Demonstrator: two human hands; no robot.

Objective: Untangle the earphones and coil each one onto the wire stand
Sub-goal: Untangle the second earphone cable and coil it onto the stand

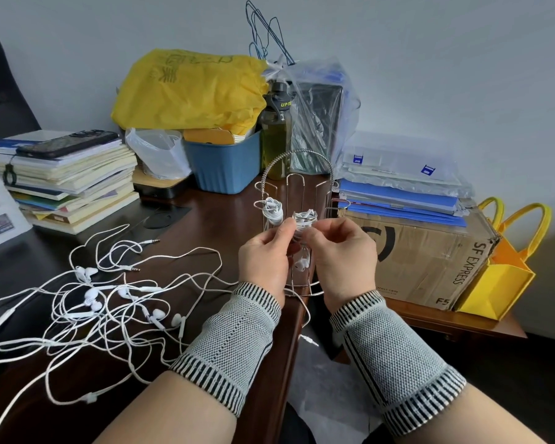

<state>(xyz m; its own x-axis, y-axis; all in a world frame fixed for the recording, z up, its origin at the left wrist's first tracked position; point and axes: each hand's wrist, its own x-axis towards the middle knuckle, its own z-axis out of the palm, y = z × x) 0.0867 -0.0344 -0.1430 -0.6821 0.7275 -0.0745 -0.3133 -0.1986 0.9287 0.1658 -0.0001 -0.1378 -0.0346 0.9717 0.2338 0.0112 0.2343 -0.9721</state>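
A silver wire stand [297, 177] stands at the dark desk's right edge. One white earphone coil [273, 211] hangs on its left hook. A second coil [305, 219] sits on a front hook; my left hand [265, 261] and my right hand [342, 254] both pinch its cord there. Its earbuds [302, 265] dangle between my hands, and its cord end with the plug [310, 340] hangs below the desk edge. A tangle of several white earphones [109, 302] lies spread on the desk to the left.
A stack of books with a phone [68, 144] on top sits at back left. Behind the stand are a blue bin [225, 165], a yellow bag [189, 91] and a bottle [276, 136]. A cardboard box [430, 261] with folders and a yellow tote [500, 283] stand to the right.
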